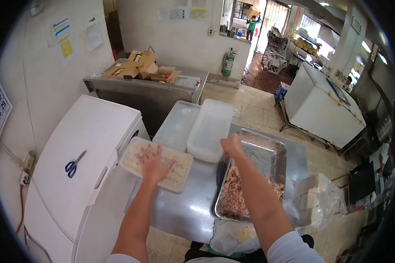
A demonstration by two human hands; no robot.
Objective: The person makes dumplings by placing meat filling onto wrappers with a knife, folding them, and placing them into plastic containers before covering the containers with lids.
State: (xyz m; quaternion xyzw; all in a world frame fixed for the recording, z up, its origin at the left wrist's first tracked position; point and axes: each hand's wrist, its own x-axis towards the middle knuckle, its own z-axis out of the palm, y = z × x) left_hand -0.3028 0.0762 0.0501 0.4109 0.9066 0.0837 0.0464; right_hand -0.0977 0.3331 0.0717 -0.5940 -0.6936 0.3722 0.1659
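My left hand lies with its fingers spread on a plastic container filled with rows of pale pieces, perhaps dumplings. My right hand is closed near the upper left rim of a metal tray; what it holds, if anything, is hidden. Chopped pinkish meat covers the near part of that tray, while its far part shows bare, smeared metal. Two translucent white containers stand side by side beyond my hands. Something dark sits beside the tray's left edge.
Blue scissors lie on a white freezer at the left. Plastic-wrapped pale blocks are right of the tray. Cardboard boxes sit on a metal counter behind. A person carries a box far back, near a fire extinguisher.
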